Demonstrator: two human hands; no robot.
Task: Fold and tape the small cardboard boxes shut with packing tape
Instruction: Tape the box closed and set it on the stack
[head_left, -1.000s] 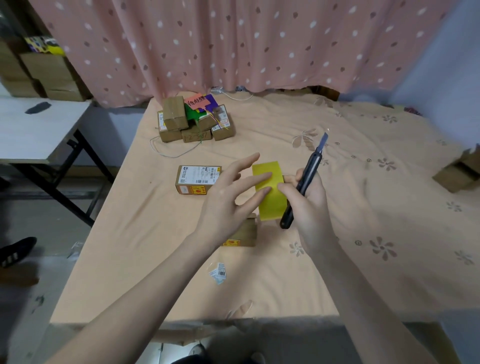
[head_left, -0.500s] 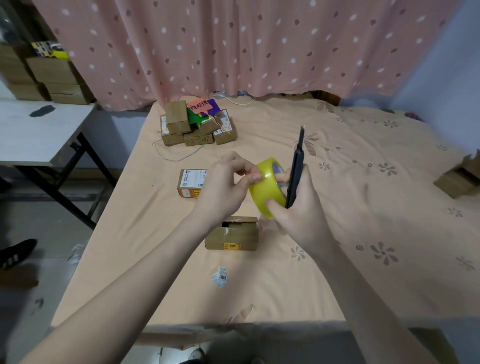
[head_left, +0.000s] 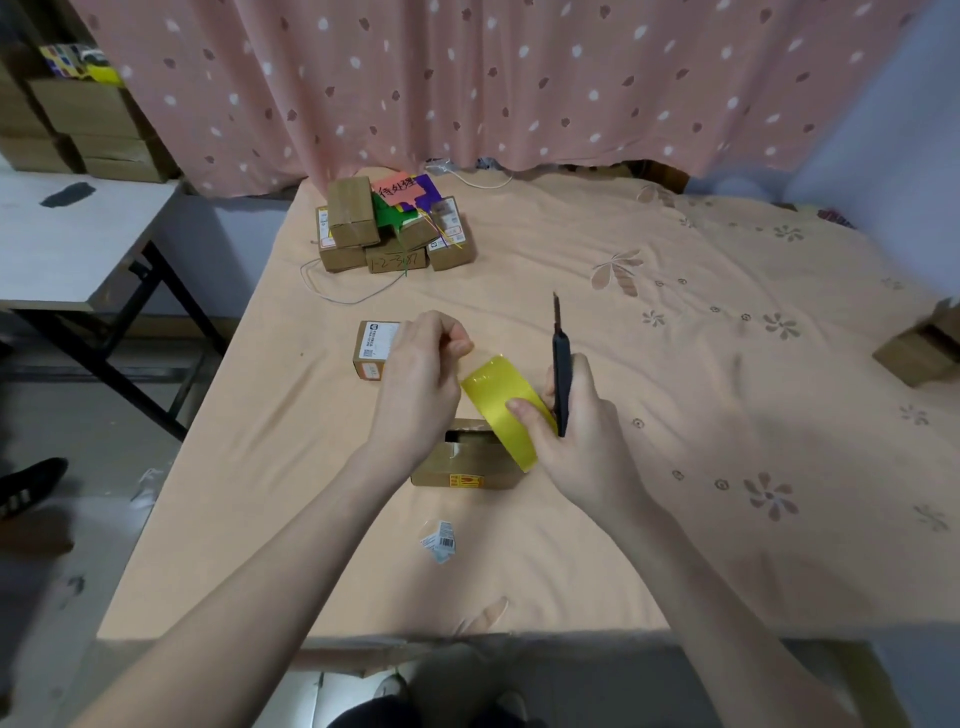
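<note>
Two hands up: our right hand (head_left: 576, 441) grips the yellow tape roll (head_left: 501, 410) and black utility knife (head_left: 561, 374), our left hand (head_left: 415, 384) pinching at its edge, above the open small cardboard box (head_left: 467, 462).

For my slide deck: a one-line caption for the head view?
Right hand grips yellow tape roll and black knife; left hand pinches near it, above open box.

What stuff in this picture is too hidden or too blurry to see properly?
Head view:
- Open cardboard box: its inside is hidden by the yellow tape roll and left hand.
- Pulled tape end: not visible at the left fingertips.
- Labelled box: partly behind the left hand, print too small.
- Box at right edge: cut off, blurred.
</note>
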